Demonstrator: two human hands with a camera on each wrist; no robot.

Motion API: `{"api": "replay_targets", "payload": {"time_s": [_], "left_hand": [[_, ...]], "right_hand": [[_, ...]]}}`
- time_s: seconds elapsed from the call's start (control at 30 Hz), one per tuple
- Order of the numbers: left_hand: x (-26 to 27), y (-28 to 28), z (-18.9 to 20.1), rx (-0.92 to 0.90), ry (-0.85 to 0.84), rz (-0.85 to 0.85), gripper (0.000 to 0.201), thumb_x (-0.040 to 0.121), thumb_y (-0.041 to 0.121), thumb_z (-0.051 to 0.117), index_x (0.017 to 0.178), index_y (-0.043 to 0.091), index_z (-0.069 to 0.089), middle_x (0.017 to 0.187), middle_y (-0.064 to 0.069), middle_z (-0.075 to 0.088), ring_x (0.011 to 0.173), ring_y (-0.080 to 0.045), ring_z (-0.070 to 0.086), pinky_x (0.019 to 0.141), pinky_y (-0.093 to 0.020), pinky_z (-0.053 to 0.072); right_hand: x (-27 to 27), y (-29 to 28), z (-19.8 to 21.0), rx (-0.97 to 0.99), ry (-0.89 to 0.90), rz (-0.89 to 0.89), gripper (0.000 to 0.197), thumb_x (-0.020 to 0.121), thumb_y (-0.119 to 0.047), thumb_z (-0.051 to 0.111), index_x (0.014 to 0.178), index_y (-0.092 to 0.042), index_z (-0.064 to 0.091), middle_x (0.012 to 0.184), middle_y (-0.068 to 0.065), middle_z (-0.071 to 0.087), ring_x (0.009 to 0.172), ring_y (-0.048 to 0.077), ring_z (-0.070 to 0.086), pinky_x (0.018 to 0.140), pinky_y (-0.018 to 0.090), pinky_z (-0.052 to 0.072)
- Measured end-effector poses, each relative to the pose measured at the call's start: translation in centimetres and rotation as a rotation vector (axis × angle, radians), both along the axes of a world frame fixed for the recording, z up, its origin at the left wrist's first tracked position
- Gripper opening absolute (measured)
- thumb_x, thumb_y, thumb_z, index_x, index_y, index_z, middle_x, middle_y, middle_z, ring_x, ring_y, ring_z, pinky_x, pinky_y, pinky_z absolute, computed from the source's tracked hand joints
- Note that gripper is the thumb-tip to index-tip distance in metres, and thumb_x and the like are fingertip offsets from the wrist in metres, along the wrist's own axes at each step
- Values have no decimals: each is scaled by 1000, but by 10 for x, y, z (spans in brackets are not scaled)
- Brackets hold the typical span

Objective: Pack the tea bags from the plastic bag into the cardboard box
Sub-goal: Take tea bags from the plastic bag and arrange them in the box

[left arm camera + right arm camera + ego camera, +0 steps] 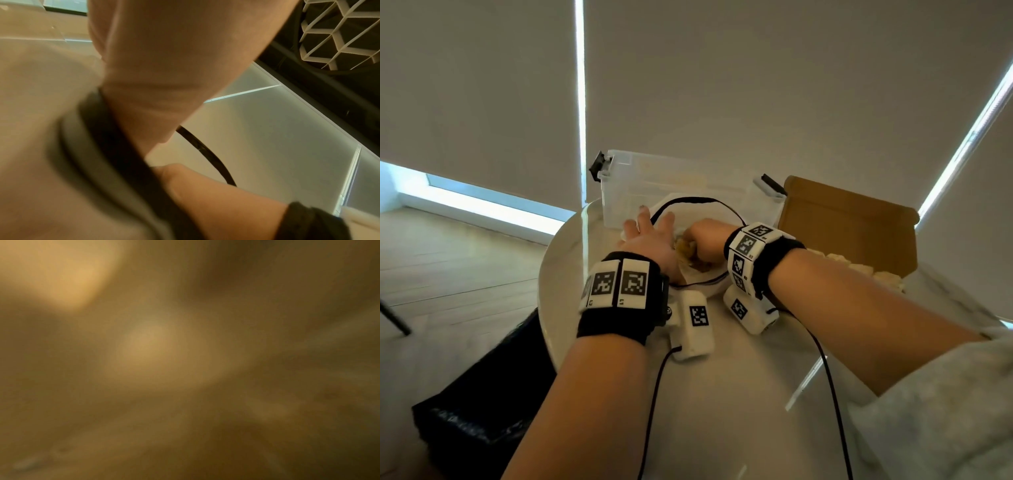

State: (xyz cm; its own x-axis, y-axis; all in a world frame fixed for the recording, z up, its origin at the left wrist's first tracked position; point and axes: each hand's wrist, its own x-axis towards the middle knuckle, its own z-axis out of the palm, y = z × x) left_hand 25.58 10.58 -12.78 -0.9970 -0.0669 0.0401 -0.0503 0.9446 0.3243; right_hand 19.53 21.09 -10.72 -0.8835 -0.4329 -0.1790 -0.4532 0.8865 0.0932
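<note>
Head view: at a round white table [722, 394], a person's right hand [707, 236] reaches down into the mouth of a plastic bag [709, 289] rimmed by a black zip strip, fingers buried among yellowish tea bags [685, 255] heaped inside. Whether those fingers have closed on a tea bag cannot be told; the knuckles hide them and the right wrist view is only a brown blur. The left hand [650, 240] lies flat and spread along the bag's far-left rim, fingers straight, apparently pressing the opening wide; the left wrist view shows the black strip curving beneath the palm.

To the right stands the cardboard box [866, 236], its brown lid tipped up and back, with a row of pale tea bags [859, 270] already lying inside, partly hidden behind the right forearm. A clear plastic storage bin [640, 185] with black latches sits just behind the bag.

The tea bags look light, soft and crushable, likely to slip against each other in a loose heap, so a gentle pinch on the body of one or a few, without squeezing, seems the surest hold. The bag itself is limp film that would collapse unless its rim stays pinned open. Packing appears under way, with more tea bags left in the bag.
</note>
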Motion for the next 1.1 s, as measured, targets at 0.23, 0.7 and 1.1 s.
{"api": "replay_targets", "payload": {"time_s": [0.23, 0.7, 1.1], "left_hand": [[-1, -1, -1, 15, 4, -8, 105, 72, 29, 79, 148, 29, 7, 157, -9, -7, 142, -37, 4, 109, -49, 28], [-2, 2, -1, 4, -23, -14, 106, 72, 30, 79, 149, 28, 6, 157, -9, -5, 142, -36, 4, 110, -50, 27], [-4, 0, -1, 28, -43, -27, 110, 70, 29, 80, 149, 29, 4, 157, -7, -8, 143, -35, 0, 112, -49, 22]], "right_hand": [[12, 8, 10, -24, 2, 39, 12, 88, -3, 53, 97, -3, 61, 82, 7, 53, 81, 22, 48, 61, 28, 38], [13, 7, -4, -58, -40, 122, 31, 91, -13, 55, 121, -5, 57, 105, 11, 61, 93, 26, 55, 75, 26, 38], [42, 21, 27, -427, 43, 16, 17, 80, -6, 62, 76, 10, 61, 76, 27, 61, 66, 23, 51, 62, 35, 46]]}}
